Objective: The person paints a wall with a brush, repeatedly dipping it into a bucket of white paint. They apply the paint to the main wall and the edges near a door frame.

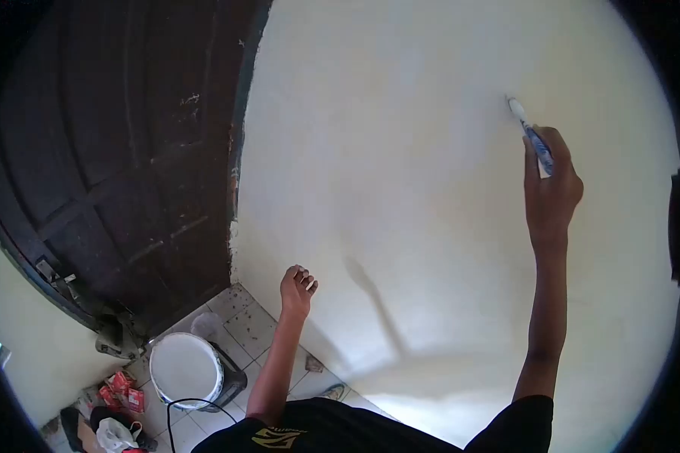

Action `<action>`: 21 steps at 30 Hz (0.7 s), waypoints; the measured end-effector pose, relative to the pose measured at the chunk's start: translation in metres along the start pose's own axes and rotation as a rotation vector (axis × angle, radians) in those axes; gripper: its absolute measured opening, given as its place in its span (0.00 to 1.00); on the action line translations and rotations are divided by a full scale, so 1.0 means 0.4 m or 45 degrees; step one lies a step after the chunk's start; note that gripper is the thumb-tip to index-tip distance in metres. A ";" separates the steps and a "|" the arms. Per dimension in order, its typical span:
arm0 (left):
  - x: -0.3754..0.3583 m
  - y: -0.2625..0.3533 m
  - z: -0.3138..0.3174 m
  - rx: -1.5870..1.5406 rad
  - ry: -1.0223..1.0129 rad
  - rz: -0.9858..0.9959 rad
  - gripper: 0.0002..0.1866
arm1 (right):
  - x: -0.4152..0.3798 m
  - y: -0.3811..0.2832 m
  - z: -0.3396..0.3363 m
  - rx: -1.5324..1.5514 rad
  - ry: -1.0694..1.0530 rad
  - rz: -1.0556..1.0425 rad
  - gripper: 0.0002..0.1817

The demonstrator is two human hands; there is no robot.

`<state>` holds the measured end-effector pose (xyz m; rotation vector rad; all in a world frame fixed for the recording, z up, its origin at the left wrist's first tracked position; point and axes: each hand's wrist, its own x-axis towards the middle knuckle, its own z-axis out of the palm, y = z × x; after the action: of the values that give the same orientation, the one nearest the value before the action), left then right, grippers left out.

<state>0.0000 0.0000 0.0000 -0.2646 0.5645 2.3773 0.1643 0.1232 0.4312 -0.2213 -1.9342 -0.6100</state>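
My right hand [553, 177] is raised in front of the pale wall [400, 166], its fingers wrapped round the blue-and-white handle of a brush [535, 140]. The brush's white head points up and to the left, at or close to the wall. Lower down, my left hand [298, 290] hangs near the wall's bottom left part, its fingers curled; no object shows in it.
A dark panelled door [113, 151] stands at the left. On the tiled floor [238, 332] are a white-topped bucket [187, 368], red packets [122, 391] and a white plastic bag [115, 436]. A dark object [678, 226] sits at the right edge.
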 end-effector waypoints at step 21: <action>0.048 0.022 0.031 -0.044 -0.071 -0.002 0.07 | 0.164 -0.030 0.137 0.456 -0.362 -0.101 0.16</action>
<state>-0.0206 0.0107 0.0073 -0.2136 0.4977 2.3865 0.0869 0.1333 0.4685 -0.0033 -2.2974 -0.2839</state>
